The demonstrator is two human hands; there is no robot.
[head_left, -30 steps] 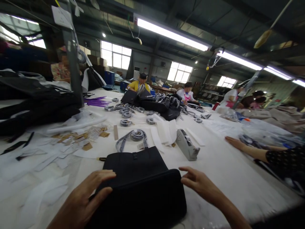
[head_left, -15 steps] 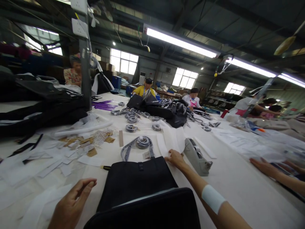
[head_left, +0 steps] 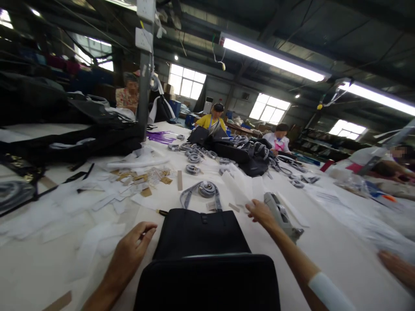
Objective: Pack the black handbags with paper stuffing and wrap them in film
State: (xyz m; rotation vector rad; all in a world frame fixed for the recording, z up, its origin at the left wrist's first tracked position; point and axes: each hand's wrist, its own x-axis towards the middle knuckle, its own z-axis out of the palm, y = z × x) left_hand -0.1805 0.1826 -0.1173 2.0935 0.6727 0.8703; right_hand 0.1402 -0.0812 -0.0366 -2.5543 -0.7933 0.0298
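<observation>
- Black handbag [head_left: 207, 283] on white table [head_left: 337, 263], straight in front of me; its flap [head_left: 201, 235] lies spread on the far side.
- My left hand [head_left: 129, 252] is just left of the bag, thumb and fingertips narrowly spaced; can't tell if anything's pinched.
- My right hand [head_left: 264, 214] reaches past the bag's right side, fingers drawn in near white sheets [head_left: 241, 185]; can't tell if it grips one.
- Grey tape dispenser [head_left: 281, 212] just right of that hand.
- Coiled grey strap [head_left: 207, 189] just beyond the flap.
- Tan cards [head_left: 140, 177] and white scraps [head_left: 69, 203] farther left.
- Co-worker's hand [head_left: 398, 264], blurred, at right edge, well apart from mine.
</observation>
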